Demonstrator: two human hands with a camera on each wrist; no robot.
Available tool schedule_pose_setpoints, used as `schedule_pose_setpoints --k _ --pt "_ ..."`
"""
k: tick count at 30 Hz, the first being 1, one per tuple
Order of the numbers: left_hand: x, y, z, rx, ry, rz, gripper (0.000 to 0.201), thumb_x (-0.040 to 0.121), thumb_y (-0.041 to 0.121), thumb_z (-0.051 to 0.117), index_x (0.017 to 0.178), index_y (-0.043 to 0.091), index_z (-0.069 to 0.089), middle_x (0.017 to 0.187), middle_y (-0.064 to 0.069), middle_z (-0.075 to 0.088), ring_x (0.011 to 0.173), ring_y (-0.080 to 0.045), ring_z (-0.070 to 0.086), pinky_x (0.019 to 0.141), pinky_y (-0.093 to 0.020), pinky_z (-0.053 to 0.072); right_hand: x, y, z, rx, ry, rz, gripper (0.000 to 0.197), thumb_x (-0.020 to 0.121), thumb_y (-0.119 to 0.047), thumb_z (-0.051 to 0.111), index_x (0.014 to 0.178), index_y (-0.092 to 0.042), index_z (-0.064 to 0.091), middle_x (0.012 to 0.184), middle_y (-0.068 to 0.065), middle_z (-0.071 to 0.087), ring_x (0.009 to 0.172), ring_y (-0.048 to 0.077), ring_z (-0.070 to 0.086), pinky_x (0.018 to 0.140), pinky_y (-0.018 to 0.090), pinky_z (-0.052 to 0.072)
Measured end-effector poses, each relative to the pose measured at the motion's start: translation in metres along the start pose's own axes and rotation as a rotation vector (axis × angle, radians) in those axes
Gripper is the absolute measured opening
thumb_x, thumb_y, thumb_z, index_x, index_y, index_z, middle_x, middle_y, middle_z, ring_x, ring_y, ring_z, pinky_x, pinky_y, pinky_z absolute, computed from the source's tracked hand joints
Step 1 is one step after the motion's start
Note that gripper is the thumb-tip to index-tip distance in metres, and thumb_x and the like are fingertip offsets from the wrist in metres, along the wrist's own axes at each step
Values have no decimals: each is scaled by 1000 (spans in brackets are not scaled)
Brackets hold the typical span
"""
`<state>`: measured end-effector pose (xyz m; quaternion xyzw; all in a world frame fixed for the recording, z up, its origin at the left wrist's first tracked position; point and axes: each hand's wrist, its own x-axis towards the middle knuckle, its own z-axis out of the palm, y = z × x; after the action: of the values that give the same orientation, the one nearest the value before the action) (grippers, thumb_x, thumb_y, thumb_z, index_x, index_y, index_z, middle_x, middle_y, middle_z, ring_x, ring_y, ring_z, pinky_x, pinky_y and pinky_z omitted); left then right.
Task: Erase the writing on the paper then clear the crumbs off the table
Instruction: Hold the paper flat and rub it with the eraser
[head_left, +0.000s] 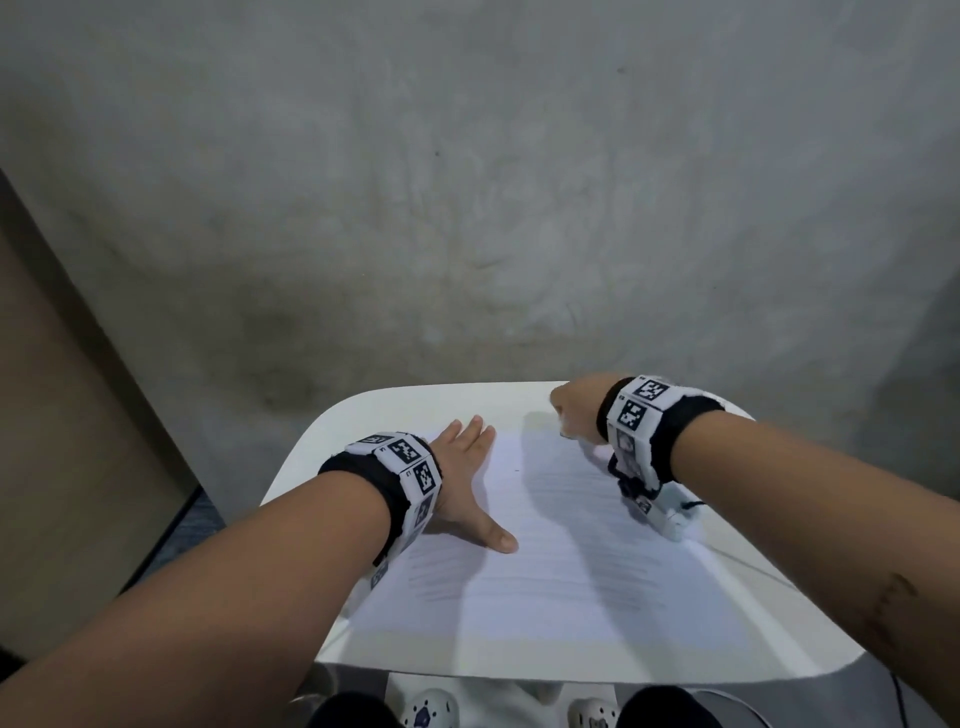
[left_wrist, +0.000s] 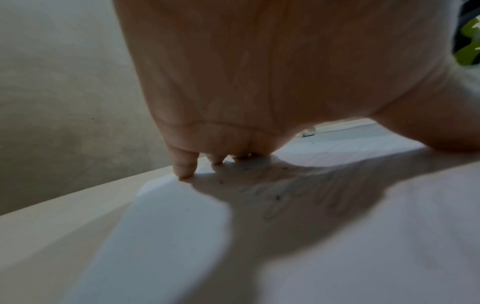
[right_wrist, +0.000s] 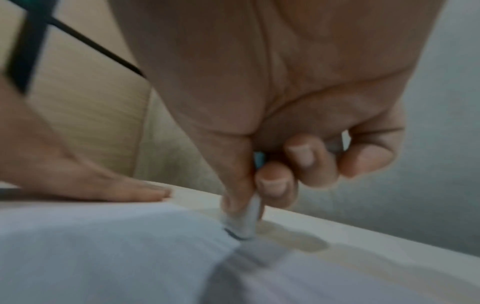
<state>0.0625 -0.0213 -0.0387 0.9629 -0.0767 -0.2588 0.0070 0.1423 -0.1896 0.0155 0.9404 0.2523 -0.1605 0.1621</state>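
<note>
At the far left stands a tan wooden panel (head_left: 62, 395) against the grey concrete wall (head_left: 467, 182). On the white, round-cornered surface (head_left: 311, 467) lies a white lined sheet of paper (head_left: 545, 571) covering most of it. The left hand (head_left: 467, 483) lies flat on the paper's left part, its grip spread: fingers straight and pointing to the far edge, thumb stretched toward the near right. In the left wrist view small dark eraser crumbs (left_wrist: 278, 197) lie scattered on the paper in the shadow under the palm, near the fingertips (left_wrist: 184, 170). To the right, the right hand (head_left: 576, 410) is at the paper's far right corner, close to the far rim of the surface. Its grip is pinching a small white eraser (right_wrist: 246, 222) between thumb and index finger, the other fingers curled, and the eraser's dark-smudged tip is pressed on the paper's far edge. Both wrists wear black bands with black-and-white square markers (head_left: 636, 410).
</note>
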Motion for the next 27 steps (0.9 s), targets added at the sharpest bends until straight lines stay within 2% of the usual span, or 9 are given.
schedule_pose_setpoints --k 2,5,9,13,16,19,22,24,27 --pt "1 0 1 3 -4 0 140 59 84 62 149 23 -26 155 6 -33 144 -18 -26 117 -47 -4 -7 -18 5 -1 -57 -82 17 93 -18 51 108 -12 55 103 6 60 92 25 58 72 28 37" --pt "0 0 0 9 -6 -4 139 60 83 62 148 23 -26 155 6 -33 145 -18 -25 117 -47 -4 -5 -8 6 18 -16 -70 9 92 -23 54 95 -16 49 94 2 54 86 23 50 73 28 38" --pt "-1 1 0 4 1 -6 138 61 82 63 149 23 -26 155 6 -32 145 -18 -24 117 -46 -4 -1 -7 9 -39 50 -35 8 86 -25 58 87 -21 50 99 -1 64 86 26 59 77 30 49" --pt "-2 2 -1 4 1 0 138 62 83 62 149 22 -26 155 5 -32 145 -18 -25 117 -46 -5 -1 -10 11 20 -1 -81 13 90 -22 56 82 -17 46 77 -3 51 82 23 49 71 28 38" --pt "-3 2 0 -11 10 -7 138 62 82 63 149 22 -25 156 5 -32 145 -18 -25 117 -45 -5 5 2 9 -7 72 -3 10 83 -21 60 86 -17 52 86 -2 61 81 26 59 72 28 48" --pt "-4 3 -2 0 7 -3 137 63 81 63 149 22 -25 155 5 -32 145 -18 -25 117 -45 -5 -8 -18 9 -30 -13 -120 11 93 -20 53 103 -14 53 103 5 60 89 25 53 73 28 40" --pt "-6 4 -2 -6 11 -6 136 64 80 63 150 21 -25 156 5 -31 145 -18 -24 117 -44 -4 1 7 4 -73 86 -43 15 89 -24 57 84 -17 45 89 2 56 78 22 49 64 25 45" --pt "-6 4 -1 -10 18 -6 136 64 80 64 150 22 -24 156 5 -31 145 -18 -24 117 -44 -4 10 7 7 -107 82 24 19 82 -24 62 75 -18 46 78 -4 56 71 23 56 71 32 56" --pt "-3 2 0 -3 14 -4 138 62 82 63 149 22 -25 156 6 -32 145 -17 -25 117 -45 -4 -3 -18 9 -34 4 -96 5 90 -20 54 91 -16 51 80 -4 54 83 23 55 73 30 45"
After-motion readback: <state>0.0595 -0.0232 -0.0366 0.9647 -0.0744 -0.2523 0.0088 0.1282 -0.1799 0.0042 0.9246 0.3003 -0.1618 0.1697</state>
